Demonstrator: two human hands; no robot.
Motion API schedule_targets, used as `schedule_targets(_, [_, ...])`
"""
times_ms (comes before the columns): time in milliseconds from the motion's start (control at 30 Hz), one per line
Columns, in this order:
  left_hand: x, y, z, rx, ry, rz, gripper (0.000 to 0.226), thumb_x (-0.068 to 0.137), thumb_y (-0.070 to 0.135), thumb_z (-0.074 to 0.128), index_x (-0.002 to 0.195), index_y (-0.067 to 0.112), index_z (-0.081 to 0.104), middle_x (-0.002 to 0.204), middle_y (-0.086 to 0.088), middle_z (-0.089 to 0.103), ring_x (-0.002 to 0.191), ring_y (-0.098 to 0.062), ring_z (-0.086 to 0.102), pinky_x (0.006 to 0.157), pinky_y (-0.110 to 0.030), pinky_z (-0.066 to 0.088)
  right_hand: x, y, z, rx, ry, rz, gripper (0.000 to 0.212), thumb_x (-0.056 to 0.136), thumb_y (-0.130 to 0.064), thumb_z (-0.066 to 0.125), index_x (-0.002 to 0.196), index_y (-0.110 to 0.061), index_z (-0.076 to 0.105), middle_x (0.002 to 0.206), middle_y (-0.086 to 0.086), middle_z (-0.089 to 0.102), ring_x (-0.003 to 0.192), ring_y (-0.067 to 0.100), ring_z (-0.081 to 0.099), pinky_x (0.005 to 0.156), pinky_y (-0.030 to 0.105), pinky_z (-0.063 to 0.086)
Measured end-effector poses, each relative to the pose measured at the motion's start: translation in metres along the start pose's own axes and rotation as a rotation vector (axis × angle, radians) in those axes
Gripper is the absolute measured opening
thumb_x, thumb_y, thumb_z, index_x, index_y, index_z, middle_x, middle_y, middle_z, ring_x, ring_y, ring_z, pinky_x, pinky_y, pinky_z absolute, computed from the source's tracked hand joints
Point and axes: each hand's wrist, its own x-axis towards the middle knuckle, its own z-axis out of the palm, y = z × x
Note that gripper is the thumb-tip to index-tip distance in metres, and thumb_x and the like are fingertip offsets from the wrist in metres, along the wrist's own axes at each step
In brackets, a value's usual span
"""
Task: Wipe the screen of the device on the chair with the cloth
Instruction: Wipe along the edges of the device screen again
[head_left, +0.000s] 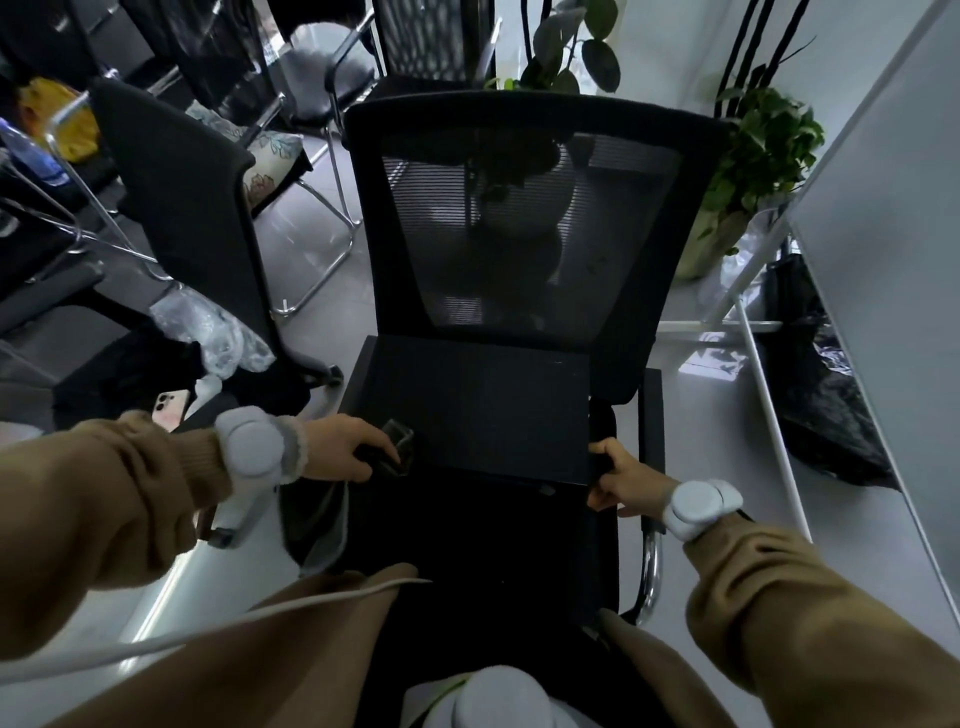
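A flat black device (467, 410) lies on the seat of a black mesh-backed chair (519, 218), its dark screen facing up and its far edge against the backrest. My left hand (343, 452) rests at the device's near left corner, fingers curled round a dark grey cloth (319, 519) that hangs down over the seat's left edge. A small clear, glossy thing (397, 441) sits by its fingertips; I cannot tell what it is. My right hand (618, 480) grips the device's near right corner, thumb on top.
A second black chair (182, 208) stands close on the left, with crumpled clear plastic (213, 332) and a phone (171, 408) beside it. Potted plants (753, 171) stand behind the chair. A white board (883, 234) leans on the right. A white cable (208, 629) crosses my lap.
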Motion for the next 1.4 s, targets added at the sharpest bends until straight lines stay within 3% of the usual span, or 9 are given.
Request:
schedule_targets(100, [0.0, 0.014, -0.029, -0.209, 0.079, 0.038, 0.045, 0.083, -0.007, 0.051, 0.122, 0.014, 0.059, 0.121, -0.01, 0.062, 0.104, -0.014, 0.055, 0.085, -0.008, 0.041, 0.002, -0.002, -0.002, 0.011, 0.003, 0.005, 0.057, 0.093, -0.003, 0.037, 0.141, -0.03, 0.021, 0.086, 0.005, 0.065, 0.085, 0.021, 0.062, 0.074, 0.032, 0.044])
schedule_targets(233, [0.005, 0.021, -0.081, -0.388, 0.507, 0.036, 0.041, 0.086, -0.008, 0.048, 0.122, 0.008, 0.058, 0.118, -0.015, 0.061, 0.1, -0.016, 0.051, 0.083, -0.01, 0.038, 0.007, -0.008, -0.006, -0.082, 0.017, 0.014, 0.055, 0.093, -0.002, 0.035, 0.14, -0.027, 0.021, 0.089, 0.008, 0.064, 0.084, 0.022, 0.06, 0.075, 0.033, 0.042])
schedule_targets(333, [0.018, 0.026, -0.105, -0.34, 0.731, 0.001, 0.036, 0.086, 0.001, 0.053, 0.121, 0.009, 0.059, 0.115, -0.014, 0.063, 0.101, -0.018, 0.055, 0.092, -0.02, 0.038, 0.008, -0.01, -0.008, -0.138, 0.007, 0.018, 0.055, 0.094, -0.003, 0.035, 0.141, -0.027, 0.02, 0.091, 0.009, 0.064, 0.083, 0.023, 0.058, 0.065, 0.03, 0.042])
schedule_targets(467, [0.048, 0.05, -0.109, -0.173, 0.8, 0.034, 0.045, 0.082, 0.008, 0.059, 0.126, 0.011, 0.053, 0.123, -0.017, 0.06, 0.112, -0.031, 0.055, 0.101, -0.032, 0.039, 0.006, -0.007, -0.006, -0.146, 0.018, 0.012, 0.056, 0.093, -0.005, 0.038, 0.139, -0.03, 0.019, 0.084, 0.004, 0.064, 0.078, 0.02, 0.059, 0.055, 0.023, 0.038])
schedule_targets(700, [0.112, 0.129, -0.089, 0.079, 0.602, 0.24, 0.041, 0.083, 0.007, 0.051, 0.124, 0.009, 0.046, 0.13, -0.015, 0.049, 0.111, -0.034, 0.054, 0.099, -0.042, 0.041, 0.009, -0.007, -0.006, -0.146, 0.024, -0.003, 0.054, 0.094, -0.003, 0.038, 0.14, -0.026, 0.022, 0.072, 0.002, 0.06, 0.059, 0.01, 0.055, 0.038, 0.012, 0.038])
schedule_targets(867, [0.15, 0.164, -0.062, 0.402, 0.423, 0.296, 0.046, 0.089, 0.012, 0.049, 0.135, 0.011, 0.042, 0.149, -0.007, 0.028, 0.118, -0.036, 0.045, 0.101, -0.043, 0.042, 0.009, -0.008, -0.007, -0.152, 0.04, -0.047, 0.05, 0.094, -0.002, 0.037, 0.138, -0.022, 0.026, 0.087, 0.012, 0.061, 0.078, 0.022, 0.059, 0.076, 0.032, 0.051])
schedule_targets(1033, [0.158, 0.169, -0.048, 0.475, 0.321, 0.297, 0.049, 0.089, 0.019, 0.049, 0.136, 0.012, 0.039, 0.148, -0.008, 0.026, 0.126, -0.037, 0.034, 0.097, -0.044, 0.042, 0.007, -0.004, -0.004, -0.113, 0.037, -0.057, 0.052, 0.094, -0.001, 0.037, 0.139, -0.023, 0.025, 0.08, 0.007, 0.06, 0.072, 0.018, 0.058, 0.072, 0.03, 0.048])
schedule_targets(1200, [0.159, 0.155, -0.049, 0.53, 0.264, 0.199, 0.052, 0.088, 0.008, 0.048, 0.138, 0.015, 0.037, 0.148, -0.01, 0.023, 0.127, -0.041, 0.032, 0.089, -0.046, 0.045, 0.009, -0.004, -0.002, -0.094, 0.057, -0.063, 0.055, 0.092, 0.0, 0.038, 0.139, -0.025, 0.025, 0.084, 0.01, 0.062, 0.069, 0.017, 0.058, 0.075, 0.032, 0.05])
schedule_targets(1400, [0.152, 0.113, -0.045, 0.365, 0.239, 0.002, 0.065, 0.086, 0.008, 0.045, 0.144, 0.021, 0.02, 0.152, -0.014, 0.014, 0.13, -0.047, 0.029, 0.097, -0.052, 0.044, 0.01, -0.002, -0.002, -0.098, 0.058, -0.046, 0.063, 0.091, 0.002, 0.042, 0.142, -0.029, 0.022, 0.081, 0.009, 0.062, 0.075, 0.02, 0.059, 0.084, 0.037, 0.054])
